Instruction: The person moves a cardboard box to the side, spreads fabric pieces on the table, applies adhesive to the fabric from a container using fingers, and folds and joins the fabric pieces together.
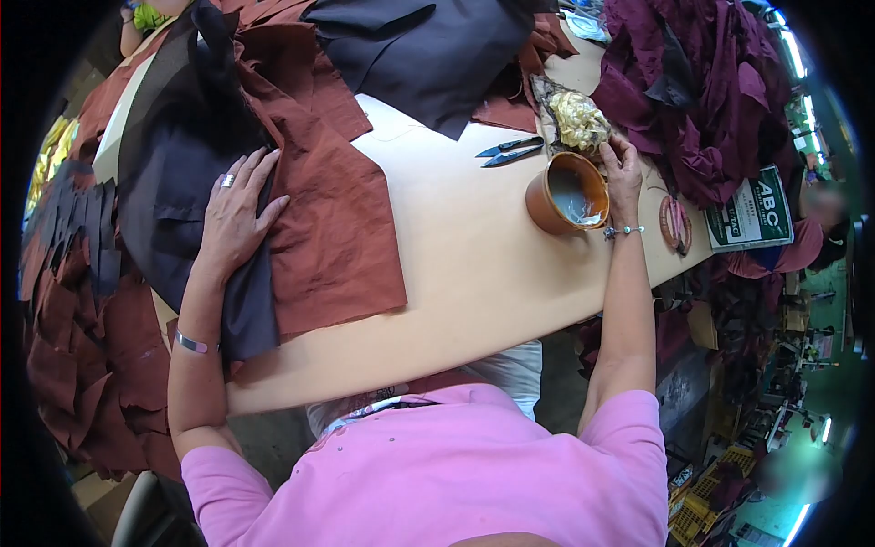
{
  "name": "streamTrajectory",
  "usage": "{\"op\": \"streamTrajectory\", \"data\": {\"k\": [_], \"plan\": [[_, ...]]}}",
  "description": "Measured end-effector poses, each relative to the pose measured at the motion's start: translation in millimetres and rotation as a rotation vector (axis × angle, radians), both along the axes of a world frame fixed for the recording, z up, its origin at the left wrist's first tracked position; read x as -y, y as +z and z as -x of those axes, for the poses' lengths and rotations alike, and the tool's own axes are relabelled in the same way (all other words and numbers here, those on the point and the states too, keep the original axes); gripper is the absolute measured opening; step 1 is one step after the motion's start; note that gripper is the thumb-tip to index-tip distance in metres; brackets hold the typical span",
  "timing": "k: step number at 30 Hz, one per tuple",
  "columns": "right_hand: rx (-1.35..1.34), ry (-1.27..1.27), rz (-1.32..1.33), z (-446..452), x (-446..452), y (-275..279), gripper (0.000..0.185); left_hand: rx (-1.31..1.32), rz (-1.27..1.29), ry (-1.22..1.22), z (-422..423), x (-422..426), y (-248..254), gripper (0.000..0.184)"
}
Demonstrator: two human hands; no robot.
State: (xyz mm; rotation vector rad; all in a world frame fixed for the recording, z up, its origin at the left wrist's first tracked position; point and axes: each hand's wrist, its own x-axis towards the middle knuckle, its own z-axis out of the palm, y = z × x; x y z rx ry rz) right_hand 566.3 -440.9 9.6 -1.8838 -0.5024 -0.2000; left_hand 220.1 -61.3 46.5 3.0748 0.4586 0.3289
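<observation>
Pink shirt [492, 465] bottom centre. We see left hand [239, 211] flat, fingers apart, on dark cloth [169, 146], left; right hand [624, 180] at yellowish wad [578, 118], upper right, pinch: can't tell. We read "ABC" on box [752, 217], right.

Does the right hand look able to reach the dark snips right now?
Probably yes, by going over: the snips lie uncovered on the tabletop, though the brown cup and yellowish wad sit roughly between them and the right hand.
</observation>
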Motion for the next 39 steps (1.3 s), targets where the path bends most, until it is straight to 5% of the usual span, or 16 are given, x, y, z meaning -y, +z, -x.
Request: {"op": "streamTrajectory", "data": {"k": [7, 13, 17, 20, 24, 29, 33, 36, 39], "plan": [[-0.002, -0.001, 0.013, -2.1, 1.9, -0.9, 0.041, 0.005, -0.033, 0.0, 0.2, 0.5, -1.8, 0.056], [0.033, -0.019, 0.033, -14.5, 4.8, -11.7, 0.037, -0.004, -0.063, 0.186, -8.3, 10.4, 5.7, 0.025], [0.011, -0.012, 0.044, -14.0, 3.8, -9.9, 0.036, 0.237, -0.022, 0.032, -9.9, -10.5, -14.7, 0.018], [0.014, -0.003, 0.057, -12.0, 3.9, -6.0, 0.036, 0.352, 0.431, 0.184, -20.3, -21.9, -1.5, 0.023], [0.004, -0.001, 0.068, -11.0, 4.9, -4.0, 0.037, 0.609, 0.615, 0.155, -31.0, -25.7, 4.3, 0.024], [-0.017, 0.039, 0.015, -14.2, 6.2, -6.9, 0.04, 0.348, 0.485, 0.124, -25.2, -6.8, 14.7, 0.02], [0.0, 0.001, 0.064, -11.4, 5.8, -3.2, 0.04, 0.416, 0.222, -0.003, -13.2, 8.7, 27.9, 0.019], [0.001, 0.007, 0.071, -12.0, 5.8, -3.7, 0.039, 0.453, 0.267, -0.192, -4.8, 36.7, 49.3, 0.015], [-0.007, 0.021, 0.032, -18.5, 6.9, -10.5, 0.037, 0.17, 0.647, -0.321, 4.1, 73.7, 54.4, 0.017]]}}
